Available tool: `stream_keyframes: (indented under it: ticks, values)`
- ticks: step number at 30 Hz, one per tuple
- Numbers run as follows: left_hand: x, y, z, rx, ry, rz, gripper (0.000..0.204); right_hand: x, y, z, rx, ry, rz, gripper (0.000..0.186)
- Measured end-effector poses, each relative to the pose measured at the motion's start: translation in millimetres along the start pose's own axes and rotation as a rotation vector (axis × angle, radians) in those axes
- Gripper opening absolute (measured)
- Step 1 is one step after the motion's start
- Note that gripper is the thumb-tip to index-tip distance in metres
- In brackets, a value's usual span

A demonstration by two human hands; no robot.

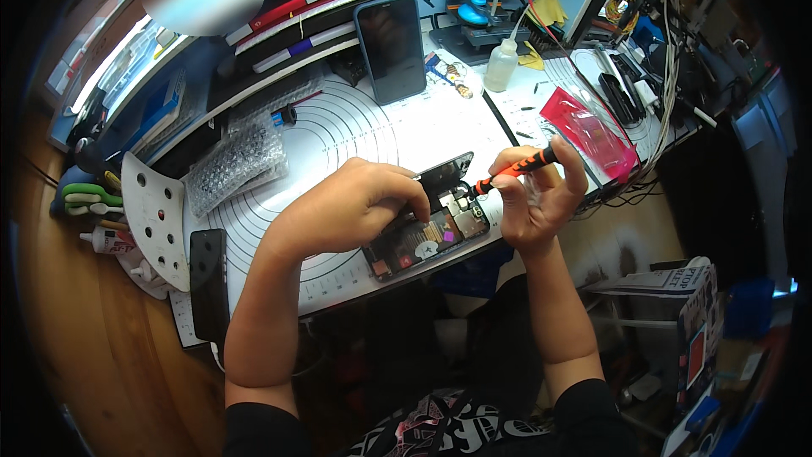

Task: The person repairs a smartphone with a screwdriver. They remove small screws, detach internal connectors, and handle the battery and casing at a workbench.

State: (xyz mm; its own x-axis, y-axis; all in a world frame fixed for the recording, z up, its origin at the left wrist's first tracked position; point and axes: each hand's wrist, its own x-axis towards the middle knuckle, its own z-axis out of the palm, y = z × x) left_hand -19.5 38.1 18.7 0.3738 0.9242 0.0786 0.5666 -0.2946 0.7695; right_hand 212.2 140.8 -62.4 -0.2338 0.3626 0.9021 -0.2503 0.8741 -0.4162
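Observation:
An opened smartphone [452, 228] lies at the front edge of the bench mat, its inner parts showing. Its dark display part [448, 171] stands tilted up along the far side. My left hand [359, 203] is closed over the phone's left part, fingers curled and one fingertip down on the insides; its thumb is hidden. In my right hand [541, 203] is an orange and black screwdriver [529, 163], held slanting between the fingers. The screwdriver's tip points down at the phone's upper right end; whether it touches a screw is too small to tell.
Another phone [391, 49] leans upright at the back. A dark phone [209, 283] with a white cable lies left, near a perforated white plate [155, 222]. Bubble wrap [238, 165], a squeeze bottle [502, 66], a pink pouch [589, 134] and hanging cables [671, 42] surround the mat.

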Motion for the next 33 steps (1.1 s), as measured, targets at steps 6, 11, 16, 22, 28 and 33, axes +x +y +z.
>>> stream_keyframes:
  ticks: [6, 11, 16, 22, 28, 33]
  values:
    - [-1.2, -2.2, 0.6, -0.062, 0.005, -0.03, 0.022, 0.0, -0.1, -0.4, -0.088, 0.036, -0.023, 0.068]
    - [-0.5, -1.0, 0.2, -0.049, 0.023, -0.008, 0.022, 2.1, -0.3, 0.3, -0.102, 0.052, 0.003, 0.068]
    - [0.3, -1.1, 0.0, -0.05, 0.024, -0.011, 0.023, 4.4, -0.5, 2.8, -0.086, 0.011, 0.0, 0.068]
    - [2.3, -0.1, -0.7, -0.034, 0.013, -0.018, 0.022, 2.5, 2.2, 2.8, -0.029, 0.0, 0.006, 0.069]
    - [2.0, 1.8, -1.2, -0.018, 0.012, -0.022, 0.022, 0.7, 4.0, 5.8, 0.011, 0.01, 0.025, 0.067]
    - [1.6, 3.4, -1.8, -0.014, 0.005, -0.028, 0.022, 1.2, 5.3, 6.5, 0.02, -0.004, 0.016, 0.064]
